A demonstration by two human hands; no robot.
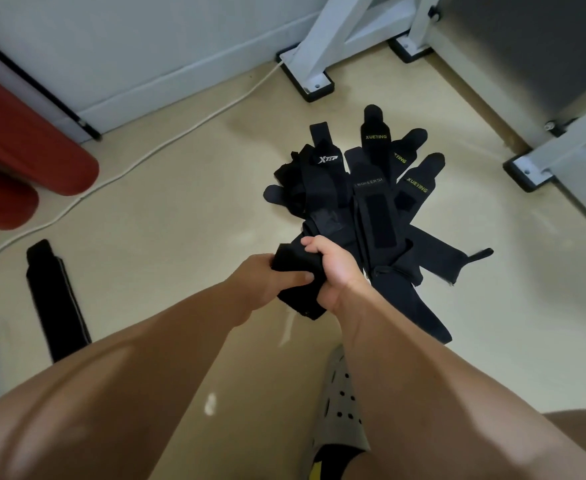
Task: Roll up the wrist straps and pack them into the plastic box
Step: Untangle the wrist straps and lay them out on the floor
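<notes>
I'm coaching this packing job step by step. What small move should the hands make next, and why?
Probably roll the strap one turn tighter: the left hand and right hand both grip it near the pile, and it looks loosely bunched, not a finished roll ready for packing.

Left hand (267,278): bare, with the forearm behind it bare up to the picture's edge.
Right hand (333,268): bare, forearm bare as well.
Shoe (340,403): grey slip-on clog, its top dotted with round dark holes.
Shoe marking (315,472): yellow patch with black, cut off by the picture's lower edge, unreadable.
</notes>
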